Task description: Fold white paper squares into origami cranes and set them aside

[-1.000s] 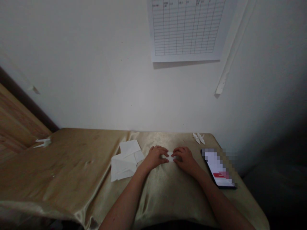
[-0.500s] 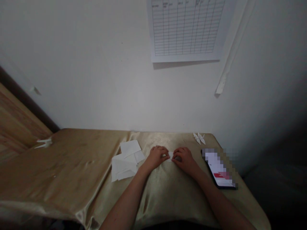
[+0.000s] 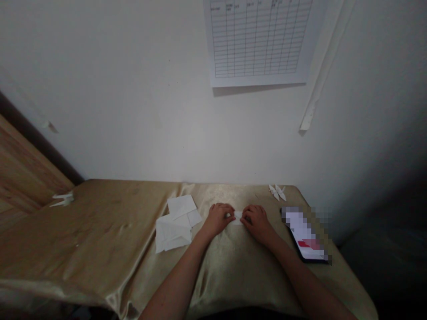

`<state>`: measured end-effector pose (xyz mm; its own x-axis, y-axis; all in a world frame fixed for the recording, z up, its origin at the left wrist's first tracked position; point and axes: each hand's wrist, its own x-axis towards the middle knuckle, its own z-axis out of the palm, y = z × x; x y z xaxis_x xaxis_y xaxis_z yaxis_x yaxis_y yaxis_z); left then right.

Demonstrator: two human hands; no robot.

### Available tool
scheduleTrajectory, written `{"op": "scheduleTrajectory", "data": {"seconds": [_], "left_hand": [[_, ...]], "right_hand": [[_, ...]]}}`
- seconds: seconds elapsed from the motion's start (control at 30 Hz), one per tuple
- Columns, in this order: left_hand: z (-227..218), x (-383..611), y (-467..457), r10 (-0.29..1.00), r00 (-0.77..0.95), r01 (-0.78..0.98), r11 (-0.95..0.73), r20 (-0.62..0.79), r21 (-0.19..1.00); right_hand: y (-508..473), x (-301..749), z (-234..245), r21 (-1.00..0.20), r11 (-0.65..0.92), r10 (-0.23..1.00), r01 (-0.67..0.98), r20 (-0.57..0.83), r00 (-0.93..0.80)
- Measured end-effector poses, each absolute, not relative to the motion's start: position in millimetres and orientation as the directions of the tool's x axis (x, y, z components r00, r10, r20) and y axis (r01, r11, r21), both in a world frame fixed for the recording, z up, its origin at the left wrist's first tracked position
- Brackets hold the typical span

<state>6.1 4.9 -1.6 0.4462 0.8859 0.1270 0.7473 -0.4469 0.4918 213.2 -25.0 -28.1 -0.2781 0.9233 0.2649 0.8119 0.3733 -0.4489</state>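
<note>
Left hand point(image 3: 218, 218) and right hand point(image 3: 255, 221) pinched a small white paper piece point(image 3: 237, 216), flat on the gold-cloth table point(image 3: 100, 222), loose paper sheets point(image 3: 175, 224) just beside.

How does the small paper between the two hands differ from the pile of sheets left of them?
The small paper is one tiny piece; the pile of sheets holds several larger, overlapping pieces. The left hand and right hand hold the small paper at its ends; the pile of sheets lies untouched. Both are white paper on the golden cloth.
</note>
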Motion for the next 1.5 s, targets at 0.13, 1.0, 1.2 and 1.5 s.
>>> {"op": "scheduleTrajectory", "data": {"seconds": [0.13,1.0,1.2,1.5], "left_hand": [[0,10,3,0.9,0.411,0.754,-0.424,0.144,0.502],[-3,13,2,0.923,0.353,0.778,-0.38,0.153,0.5],[1,13,1,0.924,0.359,0.794,-0.378,0.135,0.476],[2,16,1,0.929,0.347,0.803,-0.364,0.126,0.472]], "right_hand": [[-25,212,-32,-0.353,0.345,0.929,0.87,0.26,-0.263],[-23,195,-32,-0.239,0.186,0.965,0.953,0.228,-0.132],[-24,194,-27,-0.245,0.18,0.971,0.953,0.197,-0.133],[-21,194,-30,-0.232,0.193,0.965,0.953,0.22,-0.142]]}}
